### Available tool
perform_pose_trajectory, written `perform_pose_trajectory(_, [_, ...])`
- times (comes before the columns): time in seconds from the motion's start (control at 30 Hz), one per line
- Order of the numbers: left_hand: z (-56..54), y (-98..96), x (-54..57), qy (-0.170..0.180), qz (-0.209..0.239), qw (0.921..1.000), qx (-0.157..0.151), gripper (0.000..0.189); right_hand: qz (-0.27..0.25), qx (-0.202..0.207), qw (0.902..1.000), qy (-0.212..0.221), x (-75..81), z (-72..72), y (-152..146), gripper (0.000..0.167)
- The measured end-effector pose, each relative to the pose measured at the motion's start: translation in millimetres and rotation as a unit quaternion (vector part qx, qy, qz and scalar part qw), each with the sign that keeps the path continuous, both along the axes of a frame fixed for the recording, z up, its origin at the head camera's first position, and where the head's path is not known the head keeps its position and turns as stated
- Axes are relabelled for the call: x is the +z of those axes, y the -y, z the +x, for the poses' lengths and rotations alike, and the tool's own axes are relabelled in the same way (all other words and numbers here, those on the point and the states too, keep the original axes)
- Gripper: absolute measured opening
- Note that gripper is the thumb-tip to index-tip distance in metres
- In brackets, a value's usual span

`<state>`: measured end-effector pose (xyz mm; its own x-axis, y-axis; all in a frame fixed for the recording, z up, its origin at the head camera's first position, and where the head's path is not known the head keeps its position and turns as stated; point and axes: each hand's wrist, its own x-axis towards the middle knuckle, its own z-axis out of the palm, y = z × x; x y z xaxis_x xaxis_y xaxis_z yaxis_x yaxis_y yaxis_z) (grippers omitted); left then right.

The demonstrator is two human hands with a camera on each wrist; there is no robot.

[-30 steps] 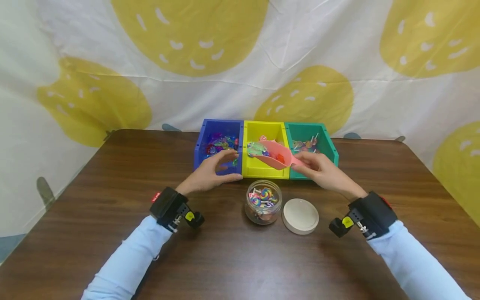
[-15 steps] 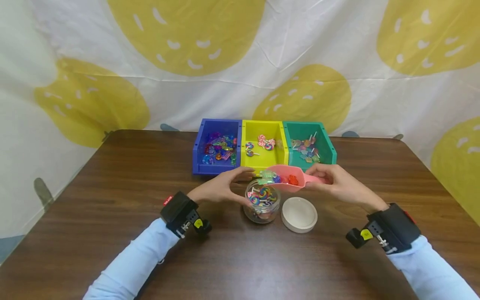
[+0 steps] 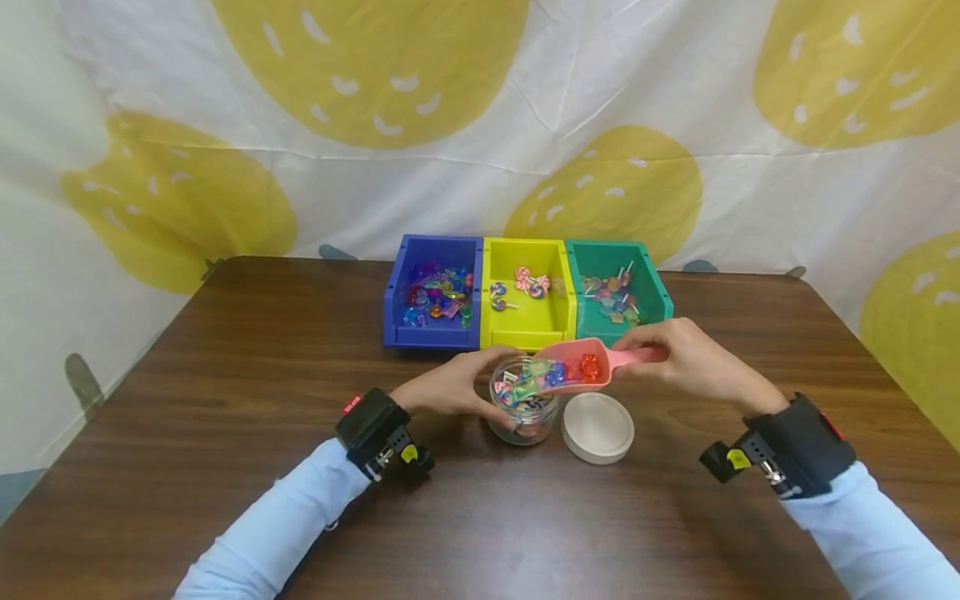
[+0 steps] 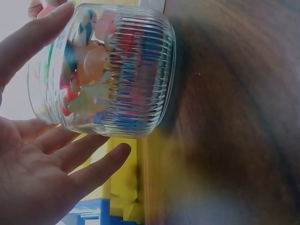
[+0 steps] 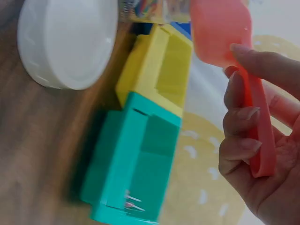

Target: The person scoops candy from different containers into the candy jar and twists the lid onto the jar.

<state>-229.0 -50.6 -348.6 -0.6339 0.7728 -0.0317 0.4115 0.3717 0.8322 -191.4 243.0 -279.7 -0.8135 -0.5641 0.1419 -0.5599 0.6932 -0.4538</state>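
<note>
A glass jar [image 3: 525, 429] with small lollipop-shaped pieces and colourful charms stands on the table. My left hand [image 3: 459, 385] holds it from the left; in the left wrist view the thumb [image 4: 35, 40] lies at its neck and the fingers on the opposite side. My right hand [image 3: 686, 362] grips the handle of a pink scoop [image 3: 573, 350]. The scoop tilts down to the left, its lip over the jar's mouth. Green, blue and red translucent pieces [image 3: 557, 373] lie along it, the green ones reaching into the jar.
A white lid [image 3: 597, 427] lies right of the jar. Behind stand three joined bins: blue [image 3: 432, 336] with gem-like pieces, yellow [image 3: 527, 335] with several lollipop pieces, and green [image 3: 656, 287] with mixed pieces. A patterned cloth [image 3: 420, 183] hangs behind the table.
The scoop has come from above the yellow bin to the jar and tipped, its pieces sliding toward the lip. My left hand has moved from beside the blue bin to the jar and taken hold.
</note>
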Motion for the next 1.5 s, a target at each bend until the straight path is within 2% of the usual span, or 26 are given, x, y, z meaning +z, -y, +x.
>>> perform_pose_trajectory(0.13, [-0.7, -0.6, -1.4, 0.002, 0.002, 1.0, 0.0, 0.08, 0.03, 0.01, 0.9985, -0.045, 12.2, 1.3, 7.2, 0.022])
perform_pose_trajectory(0.33, [-0.6, -1.4, -0.9, 0.005, 0.007, 1.0, 0.0, 0.079, 0.081, 0.012, 0.9942, -0.07, 33.3, 4.5, 18.7, 0.023])
perform_pose_trajectory(0.6, [2.0, -0.6, 1.3, 0.005, 0.01, 0.9999, 0.001, 0.076, 0.152, 0.018, 0.9819, -0.111, 54.2, 12.2, 43.8, 0.008])
perform_pose_trajectory(0.73, [1.8, -0.7, 0.6, -0.002, 0.013, 0.9999, -0.002, 0.075, 0.196, 0.014, 0.9714, -0.134, 62.1, 20.5, 57.0, 0.016])
perform_pose_trajectory(0.83, [1.3, -0.7, 0.2, -0.004, 0.016, 0.9999, -0.004, 0.073, 0.217, 0.018, 0.9611, -0.171, 64.8, 25.3, 64.1, 0.017])
perform_pose_trajectory(1.0, [1.0, -0.4, 0.3, 0.002, 0.018, 0.9998, -0.005, 0.072, 0.229, 0.028, 0.9442, -0.235, 66.6, 29.9, 69.0, 0.016])
perform_pose_trajectory(1.17, [1.5, -0.6, 1.7, 0.003, 0.014, 0.9999, -0.003, 0.075, 0.223, 0.036, 0.9334, -0.279, 68.6, 32.5, 66.2, 0.016])
perform_pose_trajectory(1.3, [1.1, -0.6, 1.8, 0.003, 0.011, 0.9999, 0.0, 0.077, 0.214, 0.036, 0.9336, -0.285, 69.7, 32.7, 62.7, 0.013])
perform_pose_trajectory(1.5, [1.0, -1.1, 0.8, 0.002, 0.009, 1.0, 0.002, 0.077, 0.207, 0.032, 0.9463, -0.247, 66.7, 31.5, 58.3, 0.016])
